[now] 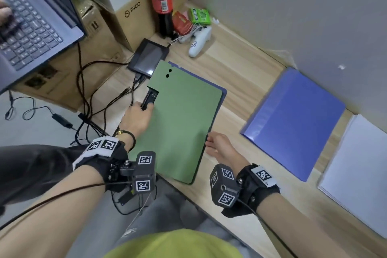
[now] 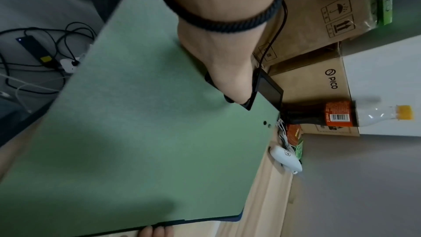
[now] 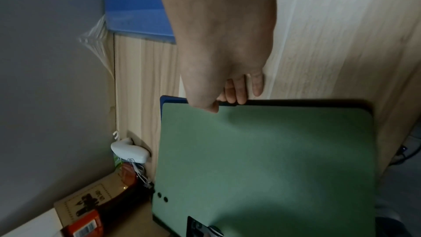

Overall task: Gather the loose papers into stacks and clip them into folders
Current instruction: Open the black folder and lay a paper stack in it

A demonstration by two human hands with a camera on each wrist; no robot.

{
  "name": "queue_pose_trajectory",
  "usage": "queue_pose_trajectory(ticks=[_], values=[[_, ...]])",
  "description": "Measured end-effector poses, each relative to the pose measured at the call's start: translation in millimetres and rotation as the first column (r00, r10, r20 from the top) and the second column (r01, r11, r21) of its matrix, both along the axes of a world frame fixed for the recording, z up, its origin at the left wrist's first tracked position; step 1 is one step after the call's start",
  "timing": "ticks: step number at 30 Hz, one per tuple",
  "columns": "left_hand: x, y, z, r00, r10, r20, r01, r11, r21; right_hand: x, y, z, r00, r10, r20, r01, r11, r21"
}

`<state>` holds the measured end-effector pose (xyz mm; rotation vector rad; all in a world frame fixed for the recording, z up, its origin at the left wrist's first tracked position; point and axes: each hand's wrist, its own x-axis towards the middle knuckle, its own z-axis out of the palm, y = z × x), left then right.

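Note:
A green sheet (image 1: 180, 115) with two punched holes lies on a dark blue folder board (image 1: 223, 92) in the middle of the wooden desk. A black clip (image 1: 149, 98) sits in a notch on its left edge. My left hand (image 1: 146, 107) grips this clip, and the left wrist view shows the hand (image 2: 237, 99) curled over the clip (image 2: 249, 104). My right hand (image 1: 209, 140) pinches the folder's right edge. In the right wrist view its thumb (image 3: 212, 108) is on the green sheet (image 3: 273, 159) and the fingers (image 3: 232, 95) curl under the edge.
A closed blue folder (image 1: 293, 123) and a white paper stack (image 1: 356, 174) lie to the right, by the grey wall. Behind the green sheet are a small dark screen (image 1: 149, 58), a cola bottle (image 1: 163, 8), a white controller (image 1: 199, 42) and cardboard boxes (image 1: 129, 19). A laptop (image 1: 31, 27) and cables (image 1: 85, 94) are on the left.

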<state>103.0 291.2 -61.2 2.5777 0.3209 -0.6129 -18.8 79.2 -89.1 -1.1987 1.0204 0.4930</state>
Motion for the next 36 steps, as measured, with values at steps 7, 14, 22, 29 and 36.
queue_pose_trajectory(ticks=[7,14,22,29,36], values=[[7,-18,3,0.995,-0.045,0.088,0.051,0.997,-0.061,-14,-18,15,0.994,-0.094,0.063,0.089,0.993,0.074],[-2,-99,4,0.997,-0.033,0.068,0.05,0.961,-0.27,-42,-74,67,0.897,-0.394,0.202,0.344,0.907,0.241],[-61,-227,64,0.746,-0.648,-0.152,0.476,0.679,-0.558,-83,-123,125,0.78,-0.44,0.445,0.461,0.885,0.067],[-97,-289,114,0.554,-0.83,-0.071,0.591,0.452,-0.668,-116,-140,163,0.797,-0.29,0.53,0.413,0.901,-0.129],[-72,-287,153,0.513,-0.857,-0.046,0.47,0.325,-0.821,-142,-159,177,0.8,-0.356,0.482,0.535,0.788,-0.306]])
